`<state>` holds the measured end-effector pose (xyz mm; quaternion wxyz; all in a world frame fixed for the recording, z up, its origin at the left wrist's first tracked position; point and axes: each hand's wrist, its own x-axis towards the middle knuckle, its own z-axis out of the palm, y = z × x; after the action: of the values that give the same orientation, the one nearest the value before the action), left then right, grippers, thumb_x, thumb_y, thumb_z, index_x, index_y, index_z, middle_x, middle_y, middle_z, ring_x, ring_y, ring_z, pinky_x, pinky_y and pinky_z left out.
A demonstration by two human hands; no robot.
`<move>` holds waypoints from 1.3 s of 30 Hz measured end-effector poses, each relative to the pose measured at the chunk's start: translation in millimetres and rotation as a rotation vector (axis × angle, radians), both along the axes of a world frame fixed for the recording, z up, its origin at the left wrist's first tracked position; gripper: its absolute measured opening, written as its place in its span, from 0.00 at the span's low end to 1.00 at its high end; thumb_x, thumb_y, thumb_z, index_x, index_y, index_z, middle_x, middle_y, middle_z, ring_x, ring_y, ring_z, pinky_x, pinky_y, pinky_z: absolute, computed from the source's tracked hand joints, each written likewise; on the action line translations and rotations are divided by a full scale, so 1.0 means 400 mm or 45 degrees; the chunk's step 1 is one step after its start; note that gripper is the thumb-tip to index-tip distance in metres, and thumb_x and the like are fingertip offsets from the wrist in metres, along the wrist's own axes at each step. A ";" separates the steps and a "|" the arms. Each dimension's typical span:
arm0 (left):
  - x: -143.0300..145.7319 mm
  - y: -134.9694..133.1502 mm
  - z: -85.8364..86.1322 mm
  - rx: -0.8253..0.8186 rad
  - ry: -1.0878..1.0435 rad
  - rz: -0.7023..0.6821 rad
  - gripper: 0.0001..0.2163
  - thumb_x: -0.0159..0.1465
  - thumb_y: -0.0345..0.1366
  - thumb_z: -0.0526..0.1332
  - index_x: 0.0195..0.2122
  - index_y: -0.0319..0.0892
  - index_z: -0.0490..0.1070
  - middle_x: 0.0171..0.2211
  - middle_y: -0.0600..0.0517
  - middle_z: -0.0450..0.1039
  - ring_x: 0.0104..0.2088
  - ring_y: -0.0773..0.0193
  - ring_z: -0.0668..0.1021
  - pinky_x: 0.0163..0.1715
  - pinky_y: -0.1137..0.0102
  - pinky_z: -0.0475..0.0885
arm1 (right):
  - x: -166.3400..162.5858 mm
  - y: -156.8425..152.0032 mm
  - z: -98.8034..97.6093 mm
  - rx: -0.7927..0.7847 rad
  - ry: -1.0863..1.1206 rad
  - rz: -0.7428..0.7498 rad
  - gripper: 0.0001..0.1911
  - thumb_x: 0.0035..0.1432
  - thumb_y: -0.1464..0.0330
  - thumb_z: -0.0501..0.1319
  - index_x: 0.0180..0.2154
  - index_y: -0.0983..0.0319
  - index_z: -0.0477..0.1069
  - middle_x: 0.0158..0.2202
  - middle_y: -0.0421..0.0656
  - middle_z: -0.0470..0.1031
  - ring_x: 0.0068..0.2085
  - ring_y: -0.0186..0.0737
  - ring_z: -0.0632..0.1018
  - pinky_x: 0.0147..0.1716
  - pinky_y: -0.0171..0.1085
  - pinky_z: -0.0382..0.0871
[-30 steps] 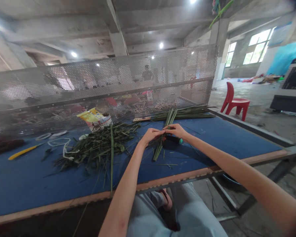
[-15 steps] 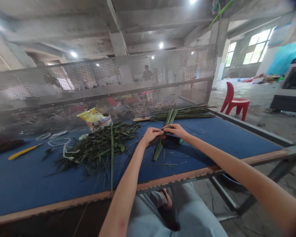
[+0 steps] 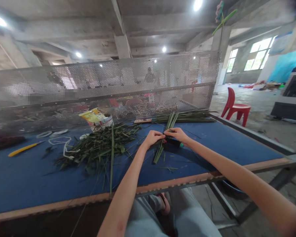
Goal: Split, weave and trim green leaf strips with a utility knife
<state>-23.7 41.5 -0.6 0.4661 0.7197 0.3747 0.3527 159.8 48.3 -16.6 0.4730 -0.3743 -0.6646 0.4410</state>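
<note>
Both hands meet over a small bundle of long green leaf strips above the blue tabletop. My left hand is closed, its thumb and fingers pinching the bundle from the left. From the right, my right hand pinches at the same spot, fingertips almost touching the left ones. The strips fan out beyond the hands and run down toward me below them. What lies exactly between the fingertips is too small to make out. Under the right hand sits a dark-handled tool with a green end, partly hidden.
A heap of cut green leaves lies left of my hands, with white cord beside it. Further left is a yellow-handled tool. More long strips lie along the back by a perforated metal screen. A red chair stands beyond.
The view has tilted up slightly, so everything sits a little lower in the picture. Both hands stay at the same place on the leaf strips, with only small finger shifts.
</note>
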 end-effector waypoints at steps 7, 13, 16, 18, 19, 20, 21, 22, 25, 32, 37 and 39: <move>0.000 0.007 0.000 0.045 -0.001 -0.010 0.15 0.51 0.45 0.66 0.28 0.35 0.78 0.25 0.46 0.78 0.27 0.61 0.78 0.32 0.69 0.71 | -0.005 -0.003 0.007 -0.004 0.090 -0.008 0.18 0.40 0.56 0.68 0.28 0.64 0.77 0.26 0.41 0.75 0.30 0.35 0.72 0.36 0.36 0.66; 0.005 0.004 0.008 0.049 0.017 -0.001 0.16 0.52 0.45 0.65 0.29 0.34 0.77 0.28 0.43 0.78 0.27 0.62 0.77 0.29 0.71 0.70 | 0.007 0.005 0.008 -0.009 0.126 -0.144 0.20 0.40 0.54 0.67 0.28 0.65 0.77 0.28 0.42 0.75 0.31 0.35 0.72 0.33 0.35 0.66; 0.008 0.004 0.010 0.095 0.040 0.000 0.14 0.53 0.44 0.64 0.28 0.34 0.76 0.27 0.43 0.78 0.25 0.64 0.76 0.26 0.73 0.68 | 0.016 0.006 0.011 -0.036 0.105 -0.148 0.20 0.41 0.54 0.66 0.30 0.64 0.77 0.30 0.43 0.75 0.32 0.35 0.72 0.32 0.34 0.66; 0.009 0.001 0.013 0.140 0.059 0.001 0.13 0.53 0.43 0.64 0.26 0.35 0.76 0.26 0.44 0.78 0.24 0.65 0.75 0.26 0.73 0.66 | 0.021 0.006 0.014 -0.030 0.079 -0.113 0.20 0.41 0.55 0.66 0.30 0.64 0.77 0.30 0.43 0.76 0.32 0.35 0.72 0.31 0.33 0.66; 0.010 -0.001 0.014 0.159 0.073 0.002 0.13 0.53 0.42 0.64 0.26 0.35 0.76 0.25 0.44 0.78 0.23 0.66 0.75 0.25 0.74 0.66 | 0.023 0.006 0.015 -0.017 0.068 -0.099 0.20 0.41 0.55 0.66 0.30 0.64 0.77 0.30 0.43 0.76 0.32 0.35 0.72 0.30 0.33 0.66; 0.011 -0.004 0.016 0.164 0.084 -0.001 0.13 0.53 0.42 0.64 0.26 0.35 0.77 0.25 0.44 0.78 0.23 0.66 0.74 0.25 0.74 0.66 | 0.026 0.006 0.016 -0.001 0.059 -0.091 0.19 0.41 0.55 0.66 0.30 0.64 0.77 0.29 0.43 0.76 0.31 0.35 0.72 0.31 0.33 0.66; 0.012 -0.007 0.019 0.159 0.083 0.001 0.13 0.53 0.42 0.64 0.26 0.34 0.77 0.26 0.44 0.78 0.23 0.66 0.74 0.24 0.74 0.65 | 0.028 0.007 0.016 0.010 0.051 -0.085 0.19 0.41 0.55 0.66 0.30 0.64 0.77 0.29 0.42 0.75 0.31 0.34 0.72 0.31 0.33 0.66; 0.012 -0.010 0.022 0.151 0.081 0.006 0.13 0.53 0.42 0.64 0.26 0.34 0.77 0.25 0.44 0.78 0.23 0.66 0.74 0.24 0.74 0.65 | 0.030 0.007 0.017 0.014 0.044 -0.078 0.19 0.41 0.55 0.66 0.30 0.64 0.77 0.29 0.42 0.75 0.31 0.34 0.72 0.31 0.33 0.66; 0.014 -0.016 0.030 0.128 0.083 0.015 0.12 0.53 0.41 0.64 0.25 0.35 0.76 0.24 0.44 0.77 0.22 0.66 0.74 0.25 0.73 0.66 | 0.037 0.010 0.019 0.009 0.021 -0.040 0.18 0.43 0.57 0.66 0.31 0.64 0.77 0.31 0.42 0.76 0.30 0.33 0.71 0.32 0.33 0.66; 0.014 -0.005 0.032 0.093 0.100 0.030 0.12 0.53 0.42 0.64 0.26 0.35 0.76 0.25 0.45 0.77 0.23 0.65 0.76 0.27 0.73 0.68 | 0.039 0.030 0.020 0.024 0.073 -0.012 0.16 0.41 0.59 0.68 0.30 0.64 0.78 0.29 0.42 0.76 0.31 0.34 0.73 0.36 0.35 0.66; 0.018 0.000 0.023 0.075 0.009 0.126 0.14 0.50 0.43 0.67 0.30 0.35 0.75 0.25 0.45 0.78 0.23 0.65 0.76 0.26 0.72 0.69 | 0.033 0.034 0.016 0.005 0.137 -0.054 0.16 0.42 0.58 0.67 0.29 0.64 0.77 0.28 0.41 0.76 0.30 0.34 0.72 0.35 0.35 0.65; 0.018 -0.001 0.021 0.065 -0.008 0.154 0.14 0.49 0.43 0.68 0.29 0.35 0.75 0.25 0.46 0.78 0.23 0.65 0.76 0.27 0.72 0.69 | 0.032 0.029 0.016 -0.014 0.133 -0.095 0.16 0.43 0.58 0.66 0.30 0.64 0.77 0.28 0.41 0.75 0.30 0.34 0.72 0.32 0.34 0.65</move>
<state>-16.7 41.0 7.9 0.4264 0.7064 0.4070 0.3919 172.6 59.8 -10.2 0.5211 -0.3779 -0.6221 0.4458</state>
